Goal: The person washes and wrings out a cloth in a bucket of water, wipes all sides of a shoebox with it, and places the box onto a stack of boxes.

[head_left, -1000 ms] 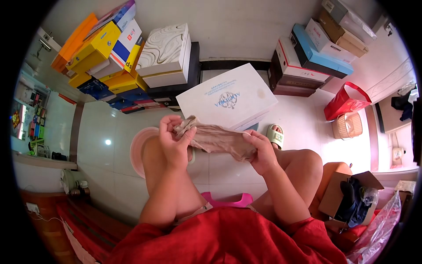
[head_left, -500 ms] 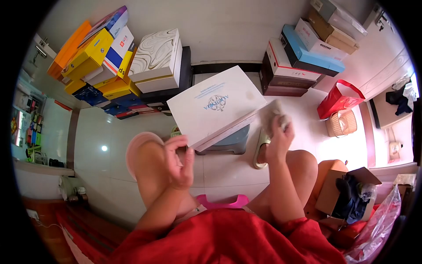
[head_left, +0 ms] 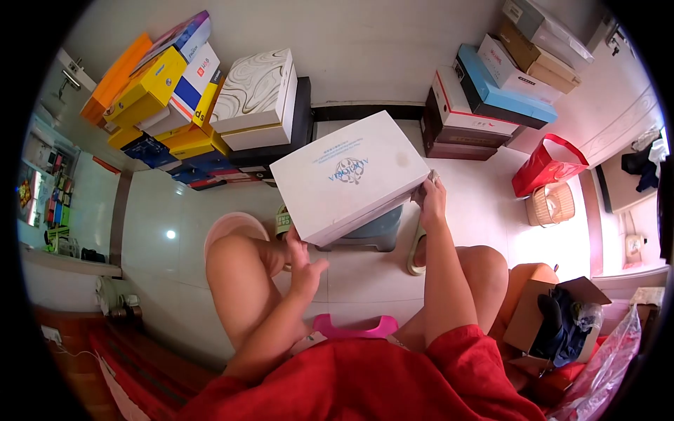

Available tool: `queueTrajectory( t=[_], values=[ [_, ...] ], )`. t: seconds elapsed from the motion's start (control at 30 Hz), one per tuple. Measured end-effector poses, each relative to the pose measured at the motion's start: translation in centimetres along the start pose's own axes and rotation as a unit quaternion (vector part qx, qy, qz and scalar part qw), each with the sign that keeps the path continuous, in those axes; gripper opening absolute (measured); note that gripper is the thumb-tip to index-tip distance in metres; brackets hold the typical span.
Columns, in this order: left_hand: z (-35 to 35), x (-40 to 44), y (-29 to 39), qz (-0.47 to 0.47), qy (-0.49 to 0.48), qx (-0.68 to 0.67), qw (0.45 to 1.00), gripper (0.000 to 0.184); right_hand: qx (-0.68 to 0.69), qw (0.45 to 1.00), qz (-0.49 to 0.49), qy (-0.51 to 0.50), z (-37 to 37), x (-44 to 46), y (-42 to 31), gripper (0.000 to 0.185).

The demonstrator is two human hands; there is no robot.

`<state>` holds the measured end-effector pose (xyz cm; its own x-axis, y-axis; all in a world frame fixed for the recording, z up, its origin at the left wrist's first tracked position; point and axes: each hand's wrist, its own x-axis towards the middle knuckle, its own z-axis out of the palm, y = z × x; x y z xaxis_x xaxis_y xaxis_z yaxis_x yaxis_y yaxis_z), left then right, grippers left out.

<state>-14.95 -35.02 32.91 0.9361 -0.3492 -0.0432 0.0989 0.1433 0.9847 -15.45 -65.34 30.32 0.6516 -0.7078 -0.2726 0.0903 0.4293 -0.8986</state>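
Note:
A white cardboard box (head_left: 309,179) with blue and grey print on its lid rests tilted on a grey-blue stool (head_left: 379,235) between my knees. My left hand (head_left: 303,270) is at the box's near left corner, its fingers against the edge and partly hidden, the thumb standing away. At the right end of the box, my right hand (head_left: 433,200) presses a bunched greyish cloth (head_left: 432,177) to its side. Most of the cloth is hidden by the fingers and the box.
Stacked boxes (head_left: 256,91) line the wall at left, and another stack (head_left: 470,105) stands at right. Further right are a red paper bag (head_left: 544,168) and a wicker basket (head_left: 551,203). An open carton (head_left: 526,323) with dark items sits by my right knee.
My right hand has brought the cloth in from the right, against the box's end. My left hand, formerly raised beside the near corner, now touches that corner lower down.

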Motion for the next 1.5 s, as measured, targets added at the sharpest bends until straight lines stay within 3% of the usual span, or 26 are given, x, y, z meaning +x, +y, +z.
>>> queueTrajectory(
  t=[0.07,0.13,0.17,0.27,0.37,0.4,0.47,0.53,0.6,0.67,0.77,0.93,1.0,1.1,1.17,1.2,1.27,1.4,1.47,1.5],
  values=[
    [0.2,-0.1,-0.3,0.002,0.016,0.007,1.0,0.096,-0.018,1.0,-0.001,-0.026,-0.6,-0.1,0.1,0.017],
    [1.0,-0.2,1.3,-0.061,0.131,0.027,0.989,0.086,-0.046,0.999,0.009,-0.016,0.0,-1.7,-0.7,0.017],
    [0.4,0.1,1.8,-0.06,0.13,0.026,0.989,0.086,-0.046,0.999,0.008,-0.016,0.5,-2.5,-1.2,0.017],
    [-1.6,2.2,4.9,-0.053,0.084,0.001,0.995,0.07,-0.105,0.994,-0.023,0.012,1.7,-5.0,-3.4,0.023],
    [-2.7,4.7,8.7,-0.029,0.073,-0.014,0.997,0.068,-0.286,0.957,-0.034,-0.028,3.8,-8.1,-8.2,0.032],
    [-2.8,5.6,10.3,-0.064,0.045,-0.004,0.997,0.064,-0.285,0.958,-0.036,-0.028,4.1,-8.7,-9.1,0.032],
    [-3.0,7.4,11.7,-0.097,0.016,0.006,0.995,0.06,-0.414,0.91,-0.003,-0.004,4.6,-9.1,-9.9,0.036],
    [-2.9,8.8,11.8,-0.152,0.013,0.133,0.979,0.05,-0.447,0.895,0.008,-0.011,4.8,-9.2,-9.9,0.036],
    [-3.0,10.0,10.7,-0.153,0.009,0.143,0.978,0.043,-0.479,0.878,0.021,-0.014,4.8,-8.8,-9.4,0.037],
    [-3.9,11.1,9.4,-0.152,0.001,0.219,0.964,0.039,-0.543,0.838,-0.058,-0.005,4.7,-7.9,-7.8,0.038],
    [-4.8,12.5,7.6,-0.132,0.001,0.335,0.933,0.04,-0.531,0.847,-0.026,-0.011,4.7,-6.6,-7.8,0.038],
    [-6.0,13.4,7.2,-0.149,-0.019,0.336,0.93,0.04,-0.53,0.848,-0.003,0.001,5.0,-4.6,-9.1,0.036],
    [-6.0,13.3,7.1,-0.161,-0.023,0.33,0.93,0.039,-0.537,0.841,-0.069,0.008,5.5,-4.3,-10.1,0.032],
    [-5.4,13.0,7.0,-0.136,0.019,0.318,0.938,0.031,-0.519,0.837,-0.17,-0.025,6.7,-4.5,-10.0,0.033],
    [-2.9,12.2,8.7,0.179,0.118,0.445,0.869,0.027,-0.528,0.804,-0.256,-0.093,7.3,-5.3,-9.4,0.046],
    [-1.7,12.1,9.5,0.178,0.115,0.444,0.87,0.027,-0.507,0.797,-0.291,-0.153,7.7,-6.0,-9.3,0.051],
    [0.8,12.4,10.9,0.295,-0.048,0.398,0.867,0.029,-0.429,0.85,-0.22,-0.212,7.8,-5.7,-8.9,0.042],
    [6.4,12.9,10.5,0.252,-0.165,0.399,0.866,0.027,-0.394,0.877,-0.216,-0.169,6.5,-2.9,-9.8,0.035],
    [8.7,13.4,9.2,0.273,-0.217,0.452,0.821,0.032,-0.519,0.828,-0.179,-0.109,5.9,-1.9,-10.0,0.026],
    [9.6,13.6,8.3,0.273,-0.22,0.452,0.82,0.032,-0.554,0.804,-0.185,-0.11,5.7,-1.4,-9.4,0.03]
  ],
)
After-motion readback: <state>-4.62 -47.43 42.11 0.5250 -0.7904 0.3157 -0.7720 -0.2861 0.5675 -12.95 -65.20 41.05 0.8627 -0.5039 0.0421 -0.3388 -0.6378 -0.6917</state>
